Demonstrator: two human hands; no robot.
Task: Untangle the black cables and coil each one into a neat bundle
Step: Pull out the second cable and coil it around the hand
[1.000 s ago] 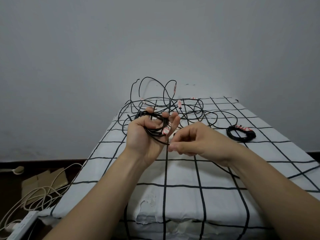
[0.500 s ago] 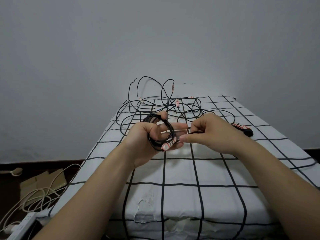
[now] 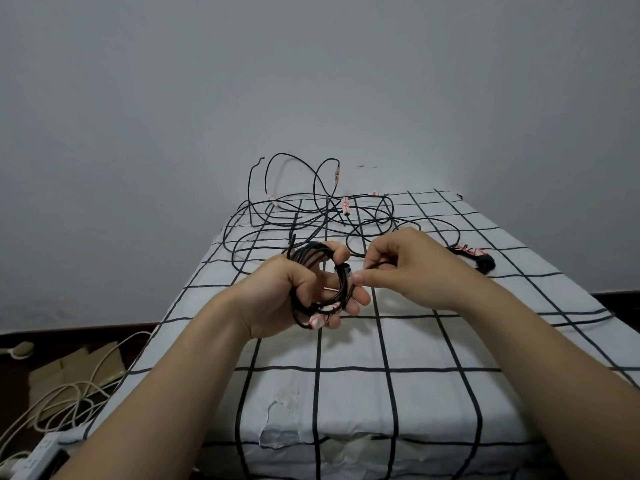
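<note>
My left hand [image 3: 284, 292] grips a small coil of black cable [image 3: 313, 258] wound round its fingers, with a red-and-white tagged plug at the bottom of the coil. My right hand [image 3: 412, 268] pinches the loose end of that cable right beside the coil. Behind both hands a tangle of black cables [image 3: 311, 216] with several red-and-white tags lies spread over the far end of the checked bed [image 3: 381, 344]. A finished black bundle [image 3: 479, 259] lies on the sheet, partly hidden behind my right hand.
The bed stands against a grey wall; its near edge shows torn white covering [image 3: 287, 410]. On the dark floor at left lie beige cords [image 3: 62, 393], flattened cardboard [image 3: 72, 372] and a white power strip [image 3: 34, 459].
My right hand has lifted from below the coil to its right side, carrying the cable end round it. My left hand has turned the coil slightly. The view has drifted a little.
</note>
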